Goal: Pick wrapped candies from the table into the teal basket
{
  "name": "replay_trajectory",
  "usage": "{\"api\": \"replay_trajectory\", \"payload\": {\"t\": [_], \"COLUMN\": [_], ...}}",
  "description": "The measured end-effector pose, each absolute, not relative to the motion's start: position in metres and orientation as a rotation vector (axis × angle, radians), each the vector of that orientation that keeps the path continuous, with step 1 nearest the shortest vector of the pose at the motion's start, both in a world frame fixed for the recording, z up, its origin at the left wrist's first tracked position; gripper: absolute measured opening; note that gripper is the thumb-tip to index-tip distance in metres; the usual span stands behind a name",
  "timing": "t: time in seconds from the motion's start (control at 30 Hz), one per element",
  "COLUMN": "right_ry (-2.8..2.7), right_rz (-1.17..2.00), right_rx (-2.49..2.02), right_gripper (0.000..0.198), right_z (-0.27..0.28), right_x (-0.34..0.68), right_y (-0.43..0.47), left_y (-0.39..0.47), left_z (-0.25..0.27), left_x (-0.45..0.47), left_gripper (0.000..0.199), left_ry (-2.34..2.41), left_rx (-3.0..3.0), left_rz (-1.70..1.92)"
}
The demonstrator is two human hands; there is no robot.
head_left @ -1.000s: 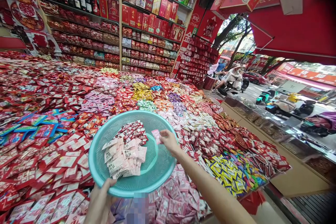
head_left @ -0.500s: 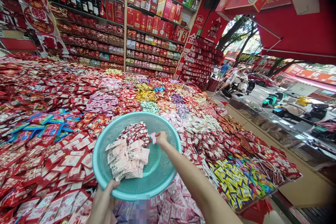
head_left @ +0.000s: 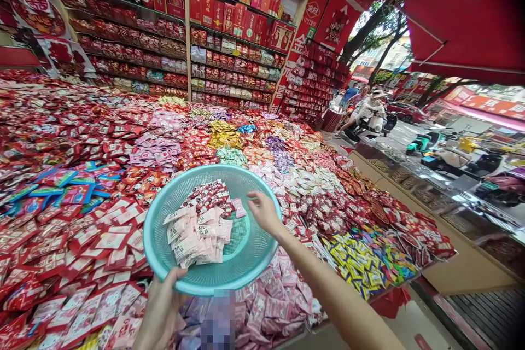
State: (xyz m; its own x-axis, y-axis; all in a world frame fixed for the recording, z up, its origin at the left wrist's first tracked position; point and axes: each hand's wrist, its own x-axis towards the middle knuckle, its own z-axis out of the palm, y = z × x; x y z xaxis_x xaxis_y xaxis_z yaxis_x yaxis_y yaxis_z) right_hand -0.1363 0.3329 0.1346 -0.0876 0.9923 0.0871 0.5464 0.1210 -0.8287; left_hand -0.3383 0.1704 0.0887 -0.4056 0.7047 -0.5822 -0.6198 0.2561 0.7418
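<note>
My left hand (head_left: pixel 166 298) grips the near left rim of a round turquoise plastic basket (head_left: pixel 150 254), thumb over the edge. Inside the basket lie a heap of pale pink candy packets (head_left: pixel 200 235) and, behind them, a group of dark red and white packets (head_left: pixel 211 197). One small pink packet (head_left: pixel 238 207) rests by itself to the right of these. Over the basket's right side hangs my right hand (head_left: pixel 262 210), its fingers apart and holding nothing, just right of that single packet.
Wrapped sweets (head_left: pixel 102 147) in many colours cover the wide display around the basket. Pink packets (head_left: pixel 266 306) lie below it, yellow ones (head_left: pixel 355 265) at right. Shelves (head_left: pixel 188 27) with bottles and boxes stand behind. A street with scooters (head_left: pixel 455 158) and a rider (head_left: pixel 371 115) is at right.
My right hand has let go of the small pink packet, which now lies in the basket, and has drawn back to the right. The left hand still holds the rim.
</note>
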Motion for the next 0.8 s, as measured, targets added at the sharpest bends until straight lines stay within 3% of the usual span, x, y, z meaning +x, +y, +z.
{"api": "replay_trajectory", "payload": {"t": [0.13, 0.33, 0.5, 0.67, 0.8], "right_ry": [-1.398, -1.347, -1.398, -1.393, -1.353], "right_rz": [0.727, 0.862, 0.92, 0.923, 1.06], "right_rx": [-1.327, -1.6, -1.66, -1.606, -1.574], "right_gripper": [0.023, 0.02, 0.024, 0.009, 0.023], "right_z": [0.147, 0.078, 0.035, 0.031, 0.046], "right_x": [-0.092, -0.043, -0.052, -0.064, -0.052], "right_y": [0.265, 0.196, 0.178, 0.177, 0.18], "left_y": [0.172, 0.175, 0.174, 0.173, 0.173], "left_z": [0.088, 0.084, 0.082, 0.082, 0.082], "left_x": [-0.338, -0.34, -0.342, -0.344, -0.344], "left_gripper": [0.042, 0.042, 0.043, 0.044, 0.046], "left_ry": [1.37, 1.377, 1.363, 1.376, 1.365], "left_rx": [0.11, 0.113, 0.145, 0.142, 0.135], "left_rz": [1.445, 1.432, 1.421, 1.413, 1.408]}}
